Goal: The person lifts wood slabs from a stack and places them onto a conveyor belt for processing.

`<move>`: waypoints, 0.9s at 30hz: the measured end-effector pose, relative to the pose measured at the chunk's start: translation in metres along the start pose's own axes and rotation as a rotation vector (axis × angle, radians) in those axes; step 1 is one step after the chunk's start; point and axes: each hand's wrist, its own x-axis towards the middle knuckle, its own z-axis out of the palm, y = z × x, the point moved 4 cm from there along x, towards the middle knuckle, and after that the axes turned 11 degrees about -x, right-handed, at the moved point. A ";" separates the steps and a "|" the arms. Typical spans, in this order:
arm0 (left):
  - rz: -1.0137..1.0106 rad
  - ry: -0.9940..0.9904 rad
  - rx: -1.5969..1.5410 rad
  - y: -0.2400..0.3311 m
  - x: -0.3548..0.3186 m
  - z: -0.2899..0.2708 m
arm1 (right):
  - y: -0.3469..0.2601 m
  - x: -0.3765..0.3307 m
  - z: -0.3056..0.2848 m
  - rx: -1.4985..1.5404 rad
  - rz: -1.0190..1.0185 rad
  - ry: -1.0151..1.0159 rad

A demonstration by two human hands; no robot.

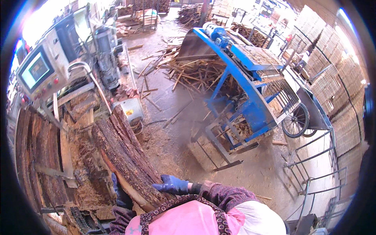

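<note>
Standing well to the right of the bark slab (pixel 127 156), a blue conveyor frame (pixel 250 90) is noted, with a heap of split sticks (pixel 192 72) at its upper end. Left of the slab, a machine with a control panel (pixel 37 70) is seen. The slab itself is held tilted over the sawdust pile. The gloved right hand (pixel 172 185) is laid flat on its near end; the gloved left hand (pixel 121 196) is wrapped beneath its left edge.
</note>
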 end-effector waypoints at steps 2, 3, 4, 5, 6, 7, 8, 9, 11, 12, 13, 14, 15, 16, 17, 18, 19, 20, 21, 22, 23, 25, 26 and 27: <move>-0.109 0.007 -0.062 -0.022 0.028 -0.020 | -0.002 -0.027 -0.028 0.023 -0.023 0.127; -0.157 0.008 0.056 -0.043 0.034 -0.031 | 0.017 -0.029 -0.035 0.119 -0.083 0.186; -0.208 0.001 0.175 -0.065 0.043 -0.042 | 0.038 -0.036 -0.047 0.080 -0.063 0.235; -0.246 -0.017 0.442 -0.105 0.046 -0.051 | 0.045 -0.051 -0.069 0.041 -0.034 0.283; -0.283 -0.045 0.712 -0.150 0.049 -0.054 | 0.052 -0.065 -0.086 0.004 -0.010 0.330; -0.319 -0.077 0.982 -0.192 0.052 -0.057 | 0.067 -0.074 -0.101 -0.051 0.063 0.384; -0.345 -0.120 1.028 -0.224 0.054 -0.054 | 0.070 -0.086 -0.115 -0.023 0.032 0.411; -0.389 -0.157 1.075 -0.256 0.061 -0.051 | 0.068 -0.099 -0.131 0.014 0.010 0.450; -0.460 -0.240 1.150 -0.319 0.069 -0.051 | 0.080 -0.117 -0.160 0.063 -0.119 0.572; -0.495 -0.282 1.187 -0.351 0.075 -0.054 | 0.085 -0.125 -0.175 0.108 -0.157 0.606; -0.525 -0.328 1.226 -0.384 0.082 -0.057 | 0.086 -0.134 -0.193 0.153 -0.200 0.635; -0.556 -0.374 1.263 -0.419 0.092 -0.062 | 0.086 -0.143 -0.213 0.197 -0.243 0.665; -0.660 -0.463 1.097 -0.459 0.099 -0.065 | 0.080 -0.153 -0.235 0.253 -0.307 0.659; -0.774 -0.537 0.932 -0.496 0.106 -0.070 | 0.075 -0.165 -0.259 0.289 -0.328 0.661; -0.748 -0.520 0.991 -0.524 0.115 -0.079 | 0.085 -0.174 -0.285 0.260 -0.283 0.666; -0.709 -0.506 1.061 -0.553 0.125 -0.085 | 0.096 -0.179 -0.310 0.234 -0.246 0.657; -0.410 -0.549 1.360 -0.592 0.140 -0.089 | 0.100 -0.189 -0.335 0.304 -0.238 0.664; -0.820 -0.434 1.010 -0.663 0.119 -0.079 | 0.106 -0.208 -0.368 0.225 -0.244 0.845; -0.780 -0.360 0.992 -0.699 0.147 -0.091 | 0.110 -0.213 -0.400 0.127 -0.398 0.913; -0.723 -0.289 0.974 -0.729 0.181 -0.110 | 0.106 -0.217 -0.436 0.112 -0.465 0.905; -0.678 -0.203 0.951 -0.761 0.213 -0.135 | 0.106 -0.224 -0.471 0.097 -0.517 0.909; -0.762 -0.318 1.055 -0.856 0.224 -0.124 | 0.091 -0.253 -0.558 -0.246 -0.668 0.938; -0.900 -0.531 1.149 -0.923 0.197 -0.100 | 0.123 -0.271 -0.606 -0.225 -0.701 0.926; -0.893 -0.883 1.103 -0.977 0.194 -0.101 | 0.152 -0.298 -0.652 -0.217 -0.725 0.922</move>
